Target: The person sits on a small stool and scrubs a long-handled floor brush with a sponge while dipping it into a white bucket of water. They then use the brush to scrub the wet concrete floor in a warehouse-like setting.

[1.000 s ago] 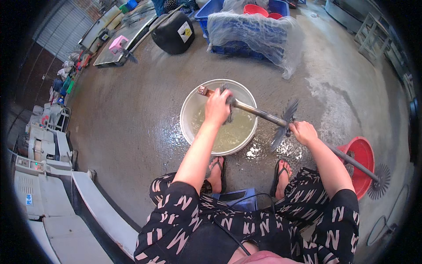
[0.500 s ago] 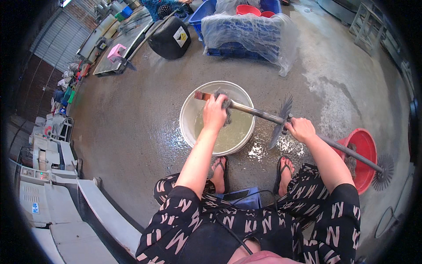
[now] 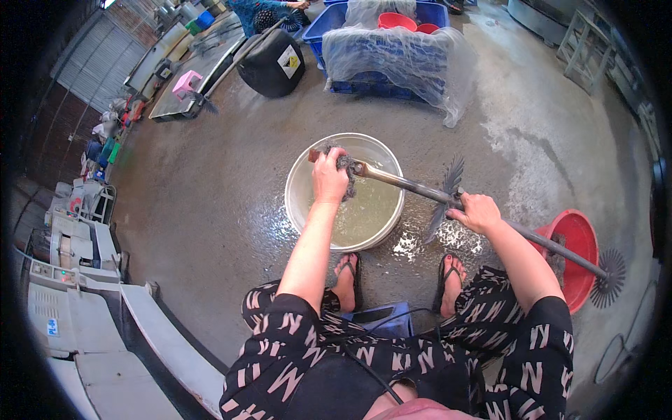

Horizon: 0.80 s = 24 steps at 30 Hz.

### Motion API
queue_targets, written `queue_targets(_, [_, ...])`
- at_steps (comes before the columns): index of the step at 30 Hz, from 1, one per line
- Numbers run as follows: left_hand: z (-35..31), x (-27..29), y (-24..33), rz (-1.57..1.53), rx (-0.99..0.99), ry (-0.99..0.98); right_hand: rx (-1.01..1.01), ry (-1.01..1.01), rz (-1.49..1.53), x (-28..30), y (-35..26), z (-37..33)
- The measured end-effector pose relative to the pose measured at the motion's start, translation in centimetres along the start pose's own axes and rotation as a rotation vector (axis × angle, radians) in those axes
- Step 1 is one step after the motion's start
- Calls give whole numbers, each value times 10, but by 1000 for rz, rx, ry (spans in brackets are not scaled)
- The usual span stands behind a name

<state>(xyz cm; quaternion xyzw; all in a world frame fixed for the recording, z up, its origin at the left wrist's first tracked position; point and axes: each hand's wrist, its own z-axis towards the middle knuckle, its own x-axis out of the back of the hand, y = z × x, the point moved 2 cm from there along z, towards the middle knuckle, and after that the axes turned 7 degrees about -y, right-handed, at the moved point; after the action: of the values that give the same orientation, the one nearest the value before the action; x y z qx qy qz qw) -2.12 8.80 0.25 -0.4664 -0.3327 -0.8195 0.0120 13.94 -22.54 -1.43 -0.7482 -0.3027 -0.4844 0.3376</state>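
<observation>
our left hand [image 3: 329, 176], fingers curled around a shaggy dark-grey clump [image 3: 344, 163], over a round white plastic tub [image 3: 297, 199] at twelve o'clock, our right hand [image 3: 479, 212], fingers wrapped around a long grey metal rod [image 3: 413, 187], slanting from above the tub towards four o'clock

I count one white bucket [image 3: 300, 187], two sandals [image 3: 358, 281].
</observation>
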Motion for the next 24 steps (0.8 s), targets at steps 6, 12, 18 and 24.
queue_targets(6, [5, -5, -3, -14, -115, -78, -3, 1, 19, -1, 2, 1])
queue_targets(12, [0, -10, 25, 93, -149, -75, -6, 24, 1, -2, 1, 0])
queue_targets(18, [-3, -10, 24, 123, -161, -82, -6, 4, 12, 5, -6, -1])
queue_targets(24, [5, -7, 10, 140, -137, -50, -16, 9, 2, 0, -2, 1])
